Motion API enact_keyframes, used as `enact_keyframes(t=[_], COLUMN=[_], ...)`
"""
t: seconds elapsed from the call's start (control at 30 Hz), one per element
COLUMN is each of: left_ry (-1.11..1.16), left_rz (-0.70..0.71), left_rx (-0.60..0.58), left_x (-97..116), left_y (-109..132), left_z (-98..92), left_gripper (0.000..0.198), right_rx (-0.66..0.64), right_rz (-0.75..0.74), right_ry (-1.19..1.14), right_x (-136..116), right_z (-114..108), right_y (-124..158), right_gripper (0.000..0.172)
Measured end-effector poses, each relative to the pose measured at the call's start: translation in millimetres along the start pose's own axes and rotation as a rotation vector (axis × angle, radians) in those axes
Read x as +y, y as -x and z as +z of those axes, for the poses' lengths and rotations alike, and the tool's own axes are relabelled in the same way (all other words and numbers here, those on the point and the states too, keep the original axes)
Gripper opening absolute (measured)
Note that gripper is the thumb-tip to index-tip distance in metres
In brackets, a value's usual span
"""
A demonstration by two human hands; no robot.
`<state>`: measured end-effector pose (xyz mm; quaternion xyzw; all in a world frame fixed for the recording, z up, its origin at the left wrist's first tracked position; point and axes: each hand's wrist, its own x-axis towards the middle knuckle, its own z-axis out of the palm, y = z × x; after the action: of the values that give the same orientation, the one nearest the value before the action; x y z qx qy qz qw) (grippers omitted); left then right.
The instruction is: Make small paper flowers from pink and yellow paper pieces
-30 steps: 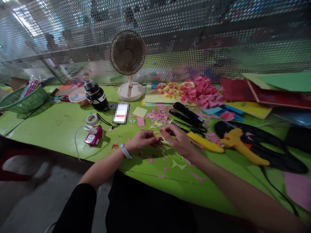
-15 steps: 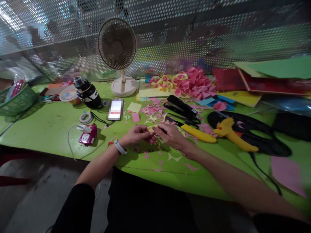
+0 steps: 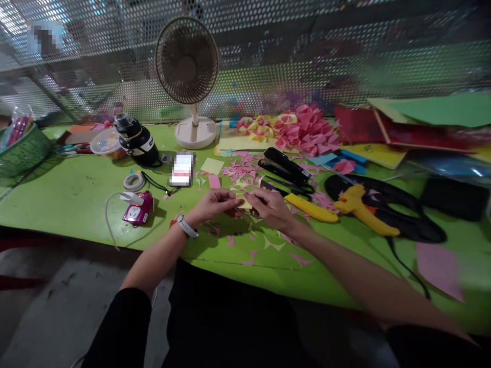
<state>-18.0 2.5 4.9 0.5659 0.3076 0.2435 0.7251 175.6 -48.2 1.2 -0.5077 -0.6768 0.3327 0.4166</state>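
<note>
Between my two hands is a small piece of yellow paper (image 3: 244, 201), pinched at both sides above the green table (image 3: 65, 204). My left hand (image 3: 215, 205), with a white band on its wrist, grips its left edge between thumb and fingers. My right hand (image 3: 273, 208) is closed on the right side, and its fingers cover part of the sheet. Pink and pale paper scraps (image 3: 273, 244) lie below and around the hands. A yellow-handled cutter or knife (image 3: 312, 207) lies just right of my right hand, with a black stapler (image 3: 286, 166) behind it.
A yellow glue gun (image 3: 364, 209) rests on a black oval mat at right. Folded pink paper pieces (image 3: 307, 130) are heaped at the back, beside a fan (image 3: 195, 133). On the left stand a black bottle (image 3: 137, 143), a phone (image 3: 182, 168) and a purple power adapter (image 3: 137, 208).
The yellow paper shows more plainly between my fingers, now flatter and stretched between both hands. My hands have shifted slightly; the whole view has tilted a little.
</note>
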Motion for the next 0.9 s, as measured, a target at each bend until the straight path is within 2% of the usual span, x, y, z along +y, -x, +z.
enact_keyframes(t=[0.13,0.2,0.27,0.4,0.5,0.63,0.77,0.83,0.9], left_ry=[-0.028,-0.027,0.011,0.172,0.255,0.314,0.336,0.325,0.313], left_rz=[-0.036,-0.029,0.057,0.282,0.338,0.331,0.338,0.338,0.344], left_rx=[-0.075,-0.033,0.127,0.561,0.704,0.789,0.794,0.788,0.787], left_x=[2.1,4.5,7.3,12.6,16.1,19.9,20.9,20.1,18.7], left_y=[1.8,2.4,2.0,-2.3,-5.7,-7.1,-7.1,-7.4,-8.2], left_z=[-2.0,-4.0,-8.5,-24.6,-36.1,-41.8,-41.0,-41.1,-42.7], left_gripper=[0.046,0.046,0.044,0.035,0.028,0.024,0.023,0.022,0.023], right_rx=[-0.054,-0.088,-0.065,0.034,-0.009,-0.172,0.0,-0.011,-0.095], right_rz=[0.064,0.1,0.138,0.224,0.268,0.306,0.152,0.116,0.148], right_ry=[-0.119,-0.164,-0.179,-0.148,-0.077,0.164,0.493,0.555,0.58], right_x=[7.3,8.5,8.2,11.2,20.8,31.6,27.3,21.3,15.5], right_z=[-3.2,-7.4,-12.8,-20.3,-17.2,-6.0,8.7,20.3,33.8], right_y=[-2.4,-7.4,-17.5,-51.0,-75.7,-93.8,-105.4,-112.2,-118.3], right_gripper=[0.036,0.036,0.039,0.048,0.049,0.044,0.031,0.03,0.033])
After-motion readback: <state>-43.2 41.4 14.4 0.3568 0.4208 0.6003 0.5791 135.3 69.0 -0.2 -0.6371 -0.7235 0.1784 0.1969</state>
